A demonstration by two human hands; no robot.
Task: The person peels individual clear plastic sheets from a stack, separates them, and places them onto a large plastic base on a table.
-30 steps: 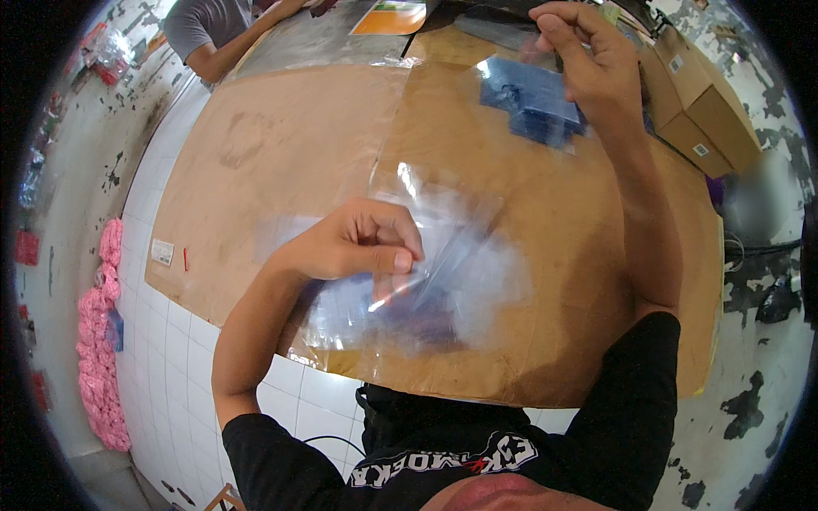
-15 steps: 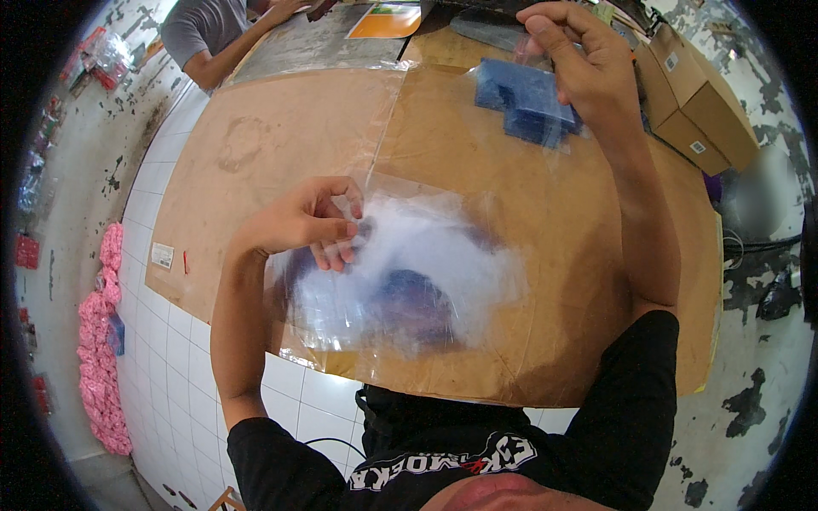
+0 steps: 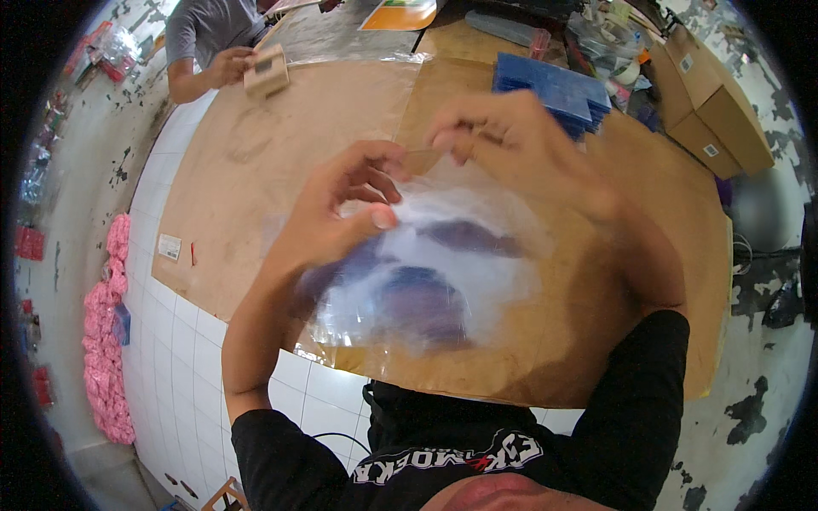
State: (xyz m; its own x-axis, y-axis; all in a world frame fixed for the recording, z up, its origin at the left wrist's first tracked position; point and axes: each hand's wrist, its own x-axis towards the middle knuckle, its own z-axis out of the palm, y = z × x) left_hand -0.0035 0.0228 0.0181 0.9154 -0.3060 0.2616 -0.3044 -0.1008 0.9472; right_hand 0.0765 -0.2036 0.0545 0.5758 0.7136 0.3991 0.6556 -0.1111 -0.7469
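A loose pile of clear plastic sheets or bags [image 3: 503, 277] lies on the brown-covered table in front of me, glossy and whitish with dark reflections. My left hand [image 3: 345, 209] hovers over its far left part, thumb apart from the curved fingers. Close to it on the right, my right hand [image 3: 520, 145] is smeared by motion, with thumb and forefinger pinched together. Something thin and see-through seems to stretch between the two hands, too faint to name. Beyond the right hand sits a stack of flat blue plastic-wrapped packs [image 3: 545, 85], partly covered by that hand.
An open cardboard box [image 3: 703, 102] stands at the far right, beside a clutter of plastic and tape rolls [image 3: 626, 72]. At the far left, another person's hand [image 3: 230, 66] holds a small tan box [image 3: 267, 71]. A white label [image 3: 169, 247] lies near the left edge.
My right hand has come from the blue packs back toward me, beside the left hand. My left hand has moved up and right. The other person now holds a tan box over the table.
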